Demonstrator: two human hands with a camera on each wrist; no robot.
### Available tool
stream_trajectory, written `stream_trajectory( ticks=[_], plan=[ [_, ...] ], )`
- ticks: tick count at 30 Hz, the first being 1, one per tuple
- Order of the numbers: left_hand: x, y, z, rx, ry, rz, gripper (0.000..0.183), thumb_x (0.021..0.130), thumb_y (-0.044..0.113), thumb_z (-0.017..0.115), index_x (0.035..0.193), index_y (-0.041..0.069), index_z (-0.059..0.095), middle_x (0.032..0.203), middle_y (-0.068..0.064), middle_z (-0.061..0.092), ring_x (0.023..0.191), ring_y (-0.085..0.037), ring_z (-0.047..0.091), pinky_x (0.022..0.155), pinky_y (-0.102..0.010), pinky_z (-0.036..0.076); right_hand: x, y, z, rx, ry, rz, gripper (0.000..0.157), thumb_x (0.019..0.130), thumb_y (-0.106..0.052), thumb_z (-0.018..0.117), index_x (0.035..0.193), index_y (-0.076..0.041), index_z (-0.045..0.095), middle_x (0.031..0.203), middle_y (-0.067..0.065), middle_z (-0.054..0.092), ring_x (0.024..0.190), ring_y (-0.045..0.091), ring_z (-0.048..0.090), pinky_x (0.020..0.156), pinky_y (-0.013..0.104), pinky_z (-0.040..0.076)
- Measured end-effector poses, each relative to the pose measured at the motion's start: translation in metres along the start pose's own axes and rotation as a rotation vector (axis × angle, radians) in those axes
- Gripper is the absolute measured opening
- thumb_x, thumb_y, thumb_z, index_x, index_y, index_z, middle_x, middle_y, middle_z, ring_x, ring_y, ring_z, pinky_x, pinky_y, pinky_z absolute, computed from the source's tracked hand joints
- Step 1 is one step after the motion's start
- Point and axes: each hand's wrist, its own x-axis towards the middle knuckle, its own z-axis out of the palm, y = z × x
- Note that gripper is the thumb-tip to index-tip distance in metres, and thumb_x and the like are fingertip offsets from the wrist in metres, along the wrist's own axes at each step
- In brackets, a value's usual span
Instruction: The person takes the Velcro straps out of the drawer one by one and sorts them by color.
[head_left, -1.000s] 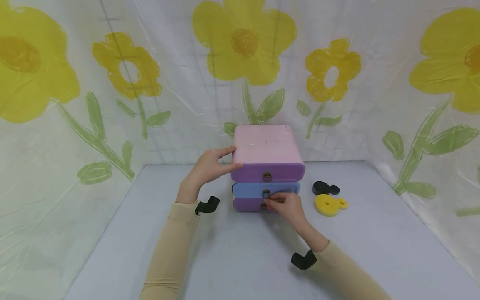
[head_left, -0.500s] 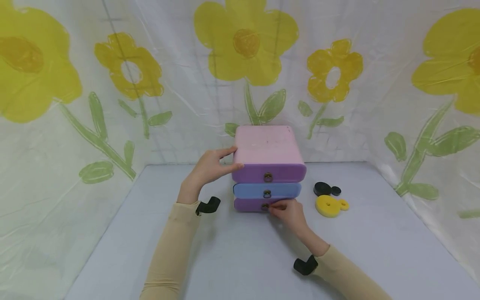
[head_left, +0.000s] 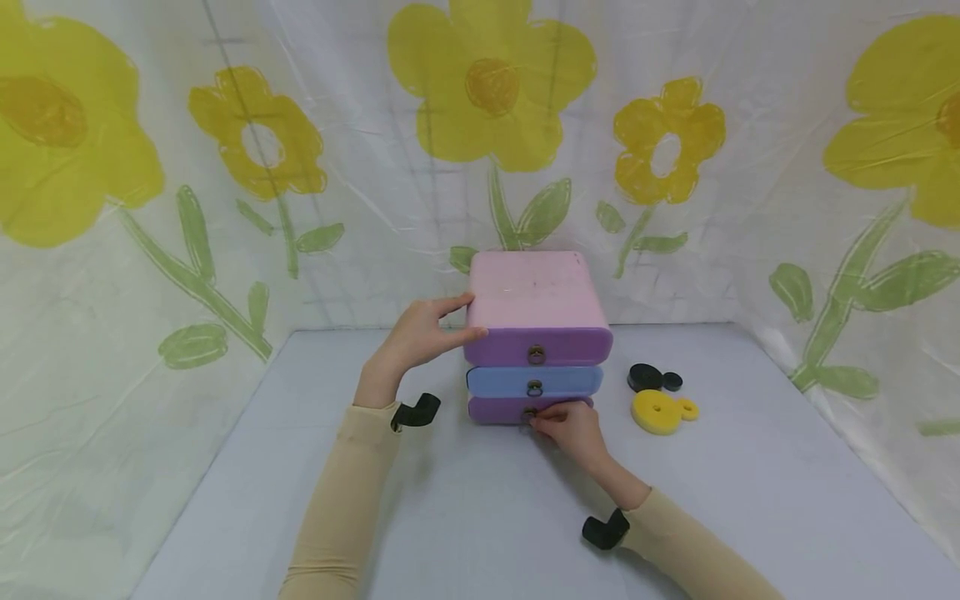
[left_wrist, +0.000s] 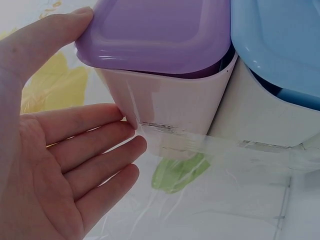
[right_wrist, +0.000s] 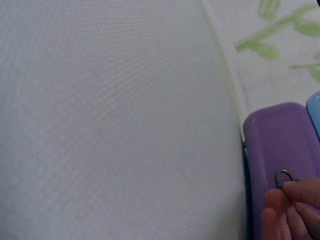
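Head view: right hand [head_left: 576, 432] pinches ring [head_left: 528, 413] on bottom drawer [head_left: 495, 409], seemingly not yet pulled out; left hand [head_left: 418, 335], fingers extended, touches stack [head_left: 531, 292].

Soft, fairly even light fills the head view, bright on the floral sheet [head_left: 375, 237] beyond both hands; faint, soft-edged shadows fall on the counter [head_left: 457, 525] beneath the right grip [head_left: 576, 429]. The left wrist view is dimmer, a pale glint lining the purple drawer front [left_wrist: 160, 37] near the left grip [left_wrist: 55, 165]. The right wrist view looks grey and soft, dotted ripples patterning the counter, whose edge bows above the right grip.
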Motion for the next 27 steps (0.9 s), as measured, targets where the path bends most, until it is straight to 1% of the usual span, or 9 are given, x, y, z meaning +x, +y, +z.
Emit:
stream_trajectory(
  ticks=[6, 11, 19, 27],
  plan=[
    [-0.0002, 0.0005, -0.0002, 0.002, 0.004, 0.005, 0.077, 0.079, 0.061, 0.066, 0.140, 0.019, 0.048, 0.142, -0.002, 0.049, 0.130, -0.024, 0.046, 0.102, -0.044, 0.041, -0.0006, -0.0008, -0.0007, 0.004, -0.012, 0.019, 0.007, 0.076, -0.016, 0.078, 0.073, -0.010, 0.076, 0.061, -0.001, 0.067, 0.054, 0.007, 0.055, 0.051, 0.021, 0.045],
    [-0.0003, 0.0001, -0.0001, 0.000, 0.000, 0.003, 0.077, 0.079, 0.061, 0.066, 0.141, 0.019, 0.048, 0.143, -0.001, 0.048, 0.130, -0.023, 0.047, 0.100, -0.044, 0.043, -0.0020, -0.0007, -0.0005, 0.006, -0.026, 0.049, 0.007, 0.077, -0.015, 0.076, 0.073, -0.009, 0.076, 0.061, -0.001, 0.067, 0.054, 0.007, 0.056, 0.052, 0.021, 0.045],
    [-0.0002, 0.0002, -0.0002, 0.005, -0.009, -0.007, 0.077, 0.079, 0.061, 0.065, 0.141, 0.020, 0.047, 0.143, -0.002, 0.048, 0.129, -0.023, 0.047, 0.099, -0.044, 0.043, -0.0030, 0.0007, -0.0008, 0.017, -0.037, 0.049, 0.007, 0.077, -0.013, 0.075, 0.072, -0.009, 0.075, 0.062, -0.001, 0.067, 0.054, 0.008, 0.057, 0.052, 0.021, 0.047],
    [-0.0002, 0.0005, -0.0001, 0.003, -0.010, -0.019, 0.077, 0.079, 0.062, 0.065, 0.141, 0.021, 0.047, 0.143, -0.002, 0.048, 0.126, -0.023, 0.049, 0.098, -0.044, 0.043, -0.0041, 0.0015, -0.0006, 0.028, -0.050, 0.084, 0.008, 0.078, -0.014, 0.075, 0.071, -0.010, 0.074, 0.062, -0.001, 0.067, 0.053, 0.008, 0.056, 0.051, 0.022, 0.046]
  ],
)
